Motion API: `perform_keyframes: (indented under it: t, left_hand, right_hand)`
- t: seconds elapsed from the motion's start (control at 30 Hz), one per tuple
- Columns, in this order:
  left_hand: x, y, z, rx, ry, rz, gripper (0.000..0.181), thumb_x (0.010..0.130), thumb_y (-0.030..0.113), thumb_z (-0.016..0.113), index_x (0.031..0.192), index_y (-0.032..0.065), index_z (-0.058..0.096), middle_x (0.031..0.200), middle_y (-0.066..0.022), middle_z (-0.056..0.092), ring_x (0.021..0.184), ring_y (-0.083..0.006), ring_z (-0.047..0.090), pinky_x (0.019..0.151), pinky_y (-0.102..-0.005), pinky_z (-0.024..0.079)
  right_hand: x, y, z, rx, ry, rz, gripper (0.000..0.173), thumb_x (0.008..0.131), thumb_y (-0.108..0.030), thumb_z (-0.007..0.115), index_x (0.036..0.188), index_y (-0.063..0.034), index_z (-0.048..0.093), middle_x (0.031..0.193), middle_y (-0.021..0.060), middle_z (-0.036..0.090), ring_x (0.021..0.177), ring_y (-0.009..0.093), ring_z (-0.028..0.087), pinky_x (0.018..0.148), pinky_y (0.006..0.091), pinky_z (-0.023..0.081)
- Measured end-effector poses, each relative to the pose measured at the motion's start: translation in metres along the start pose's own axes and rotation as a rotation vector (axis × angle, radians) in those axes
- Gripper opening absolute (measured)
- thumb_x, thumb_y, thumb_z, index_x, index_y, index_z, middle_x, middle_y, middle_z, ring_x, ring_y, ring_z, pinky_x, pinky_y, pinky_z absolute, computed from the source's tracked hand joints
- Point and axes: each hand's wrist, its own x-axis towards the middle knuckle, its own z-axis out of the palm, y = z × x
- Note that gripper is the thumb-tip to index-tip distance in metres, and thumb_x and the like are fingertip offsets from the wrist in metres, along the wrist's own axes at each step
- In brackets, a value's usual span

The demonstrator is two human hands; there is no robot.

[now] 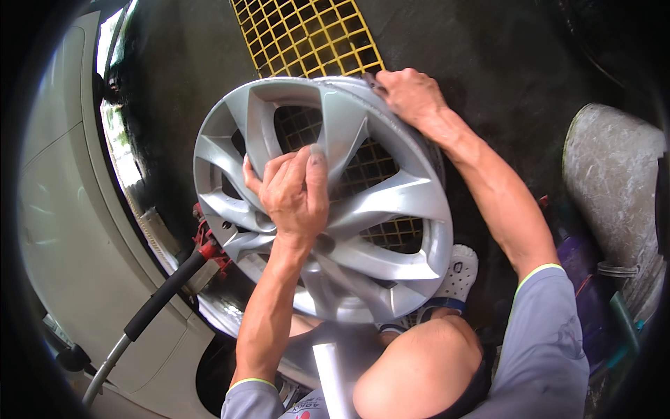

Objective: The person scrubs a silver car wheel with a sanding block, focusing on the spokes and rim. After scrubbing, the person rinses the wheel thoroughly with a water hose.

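Observation:
A silver multi-spoke alloy wheel [390, 201], with no tyre on it, stands tilted before me, its spoked face towards me. My left hand [293, 191] is closed around one spoke near the hub, thumb along the top. At the far right edge of the wheel, my right hand [411, 97] presses a small dark piece [375, 84] against the rim's outer side. Most of that piece is hidden by the fingers, so its kind is unclear. The wheel's rim lip looks scuffed near that hand.
Yellow floor grating [369, 31] runs under and beyond the wheel. To the left are a pale car body [57, 152] and a red jack [212, 251] with a black-gripped handle [165, 296]. A white tube-like thing [331, 374] rises at my lap. A scuffed grey container [610, 162] stands right.

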Motion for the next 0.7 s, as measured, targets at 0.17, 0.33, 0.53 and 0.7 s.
perform_keyframes:
  t: [0.17, 0.33, 0.53, 0.7]
  left_hand:
    - [-0.002, -0.014, -0.011, 0.015, 0.025, -0.021, 0.022, 0.094, 0.025, 0.063, 0.096, 0.0067, 0.075, 0.085, -0.0038, 0.073, 0.092, -0.0193, 0.067, 0.114, -0.0623, 0.016]
    - [0.003, -0.003, -0.003, -0.011, 0.039, -0.01, 0.021, 0.091, 0.025, 0.065, 0.096, 0.0073, 0.075, 0.083, -0.0049, 0.073, 0.09, -0.0199, 0.066, 0.114, -0.062, 0.017]
    - [-0.004, -0.013, -0.005, 0.008, 0.036, -0.022, 0.021, 0.092, 0.025, 0.065, 0.096, 0.0071, 0.076, 0.082, -0.0039, 0.073, 0.09, -0.0195, 0.068, 0.114, -0.061, 0.016]
    - [0.0, -0.002, 0.0, -0.027, 0.021, -0.033, 0.02, 0.092, 0.024, 0.065, 0.095, 0.008, 0.076, 0.083, -0.0031, 0.073, 0.09, -0.0194, 0.067, 0.114, -0.0609, 0.017]
  right_hand:
    - [-0.029, 0.004, 0.006, 0.023, 0.009, -0.103, 0.024, 0.094, -0.029, 0.063, 0.087, -0.0061, 0.061, 0.082, 0.0189, 0.069, 0.079, 0.041, 0.068, 0.066, 0.0511, 0.056]
    - [-0.01, 0.004, -0.001, -0.068, 0.006, -0.179, 0.022, 0.094, -0.024, 0.056, 0.085, -0.0043, 0.061, 0.081, 0.0172, 0.069, 0.077, 0.041, 0.069, 0.066, 0.0518, 0.056]
    - [-0.015, 0.001, -0.016, -0.159, -0.117, -0.273, 0.016, 0.09, -0.012, 0.054, 0.092, -0.0063, 0.069, 0.084, 0.0167, 0.072, 0.076, 0.036, 0.072, 0.065, 0.0483, 0.058]
    - [-0.01, 0.001, -0.008, -0.091, 0.038, -0.287, 0.014, 0.091, -0.016, 0.058, 0.083, -0.0046, 0.061, 0.077, 0.016, 0.069, 0.073, 0.038, 0.069, 0.064, 0.0483, 0.057]
